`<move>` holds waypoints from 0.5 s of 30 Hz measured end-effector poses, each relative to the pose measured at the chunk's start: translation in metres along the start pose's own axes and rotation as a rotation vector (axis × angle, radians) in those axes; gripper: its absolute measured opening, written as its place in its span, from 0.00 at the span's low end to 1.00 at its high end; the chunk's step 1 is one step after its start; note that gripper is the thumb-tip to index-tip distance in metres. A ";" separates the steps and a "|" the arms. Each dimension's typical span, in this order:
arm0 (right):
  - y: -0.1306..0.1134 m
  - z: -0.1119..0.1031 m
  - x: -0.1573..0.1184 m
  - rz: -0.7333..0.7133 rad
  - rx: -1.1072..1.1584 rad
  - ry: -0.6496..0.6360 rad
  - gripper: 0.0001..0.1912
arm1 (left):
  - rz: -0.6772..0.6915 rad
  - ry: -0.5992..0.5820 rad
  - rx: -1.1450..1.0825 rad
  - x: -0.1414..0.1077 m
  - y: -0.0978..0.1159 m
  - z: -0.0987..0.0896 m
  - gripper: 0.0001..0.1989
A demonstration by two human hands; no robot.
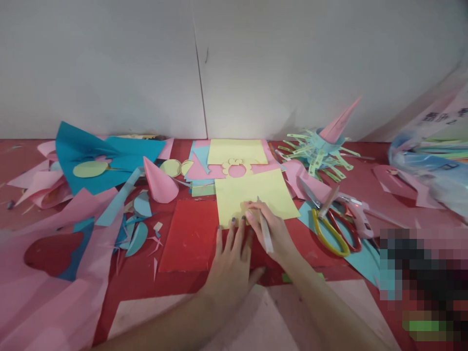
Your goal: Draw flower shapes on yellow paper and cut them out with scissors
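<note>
A sheet of yellow paper lies before me, partly over a red board. My left hand is spread with its fingertips on the sheet's lower edge. In my right hand is a white pen, its tip pointing away from me over the sheet, the fingers closed round it. Just beyond the sheet sits a scalloped yellow paper cutout, and behind that another yellow sheet.
At the left stand a pink paper cone, blue paper and scraps. Yellow-handled scissors, red-handled scissors and a glue gun lie right. A fringed paper piece with a pink cone stands at the back right.
</note>
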State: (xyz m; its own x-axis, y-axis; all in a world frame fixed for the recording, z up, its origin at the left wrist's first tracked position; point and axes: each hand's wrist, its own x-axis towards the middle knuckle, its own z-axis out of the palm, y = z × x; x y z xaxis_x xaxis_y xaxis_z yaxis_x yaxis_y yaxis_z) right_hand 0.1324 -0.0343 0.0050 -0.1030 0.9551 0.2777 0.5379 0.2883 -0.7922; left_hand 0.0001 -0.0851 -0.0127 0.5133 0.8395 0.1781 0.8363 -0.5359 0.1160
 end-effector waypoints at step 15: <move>0.004 0.008 -0.006 -0.034 -0.143 -0.021 0.14 | 0.016 0.003 -0.030 0.001 -0.001 -0.003 0.34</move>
State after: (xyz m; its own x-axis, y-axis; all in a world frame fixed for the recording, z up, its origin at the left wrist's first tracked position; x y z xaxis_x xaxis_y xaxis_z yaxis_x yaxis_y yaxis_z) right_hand 0.1289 -0.0388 -0.0039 -0.1402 0.9467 0.2902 0.6470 0.3094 -0.6969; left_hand -0.0013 -0.0839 -0.0099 0.5264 0.8304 0.1827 0.8216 -0.5521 0.1422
